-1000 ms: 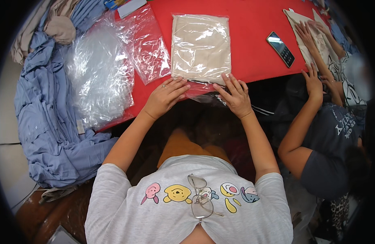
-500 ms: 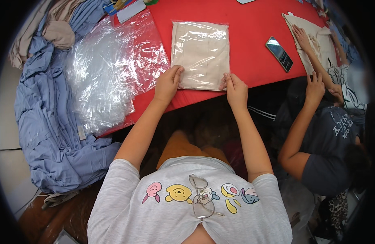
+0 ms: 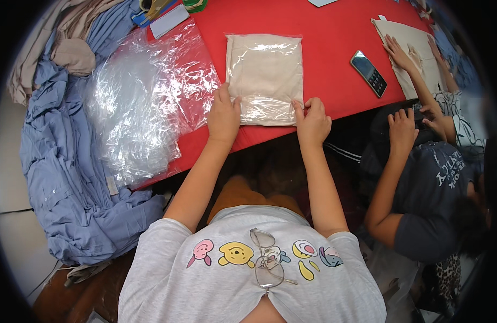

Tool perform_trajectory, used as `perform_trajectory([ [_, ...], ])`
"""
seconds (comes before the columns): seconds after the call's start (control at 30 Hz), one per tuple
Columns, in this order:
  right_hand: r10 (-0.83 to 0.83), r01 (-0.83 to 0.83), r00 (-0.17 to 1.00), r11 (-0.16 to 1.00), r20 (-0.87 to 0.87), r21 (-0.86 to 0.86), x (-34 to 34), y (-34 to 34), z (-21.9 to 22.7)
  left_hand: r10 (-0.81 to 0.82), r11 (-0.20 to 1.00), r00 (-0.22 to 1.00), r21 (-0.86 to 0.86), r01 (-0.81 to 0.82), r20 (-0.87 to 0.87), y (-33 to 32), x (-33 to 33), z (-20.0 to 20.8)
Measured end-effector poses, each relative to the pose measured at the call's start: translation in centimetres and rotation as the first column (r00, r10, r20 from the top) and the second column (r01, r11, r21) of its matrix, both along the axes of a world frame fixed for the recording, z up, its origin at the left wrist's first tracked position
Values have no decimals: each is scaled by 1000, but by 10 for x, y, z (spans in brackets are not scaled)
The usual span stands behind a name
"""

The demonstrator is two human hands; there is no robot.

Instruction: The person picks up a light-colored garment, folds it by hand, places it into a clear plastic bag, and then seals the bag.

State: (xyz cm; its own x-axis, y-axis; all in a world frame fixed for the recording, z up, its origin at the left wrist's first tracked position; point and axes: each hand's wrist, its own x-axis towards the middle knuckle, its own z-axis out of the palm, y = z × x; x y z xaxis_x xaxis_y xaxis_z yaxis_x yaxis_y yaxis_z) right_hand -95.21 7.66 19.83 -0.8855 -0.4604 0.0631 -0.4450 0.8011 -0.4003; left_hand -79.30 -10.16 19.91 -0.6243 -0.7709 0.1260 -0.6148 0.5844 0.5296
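Observation:
A folded beige cloth garment [image 3: 263,64] lies flat in a clear plastic bag near the table's front edge. A shiny band of plastic crosses its near end. My left hand [image 3: 225,114] is open at the near left corner, its thumb touching the package's side and its fingers stretched forward beside it. At the near right corner, my right hand [image 3: 313,123] is open too, the thumb against the package edge and the other fingers loosely bent apart from it. Left of the package spreads a pile of clear plastic bags [image 3: 133,107].
Blue clothing [image 3: 65,177] hangs over the table's left side, with beige cloth [image 3: 73,56] behind. A phone [image 3: 368,74] lies right on the red tablecloth [image 3: 329,59]. Beyond it, another person's hands rest on beige fabric [image 3: 410,40]. A notepad [image 3: 169,21] lies at the back left.
The package sits slightly nearer to me, with a shiny plastic band now across its near end. Both hands have loosened from their pinch on its near corners. The neighbouring person's near hand has lowered.

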Motion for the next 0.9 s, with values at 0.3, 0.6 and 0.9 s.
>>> perform_trajectory([
  [0.3, 441, -497, 849, 853, -291, -158, 4, -48, 16, -428, 866, 904, -283, 412, 6, -5, -60, 19],
  [0.6, 428, -454, 877, 887, -219, -85, -24, -98, -17, -391, 898, 919, -242, 369, -52, -48, -90, -14],
  [0.9, 463, -482, 865, 874, -193, -59, -28, -101, -11, -367, 913, 929, -204, 354, -33, -47, -92, -14],
])
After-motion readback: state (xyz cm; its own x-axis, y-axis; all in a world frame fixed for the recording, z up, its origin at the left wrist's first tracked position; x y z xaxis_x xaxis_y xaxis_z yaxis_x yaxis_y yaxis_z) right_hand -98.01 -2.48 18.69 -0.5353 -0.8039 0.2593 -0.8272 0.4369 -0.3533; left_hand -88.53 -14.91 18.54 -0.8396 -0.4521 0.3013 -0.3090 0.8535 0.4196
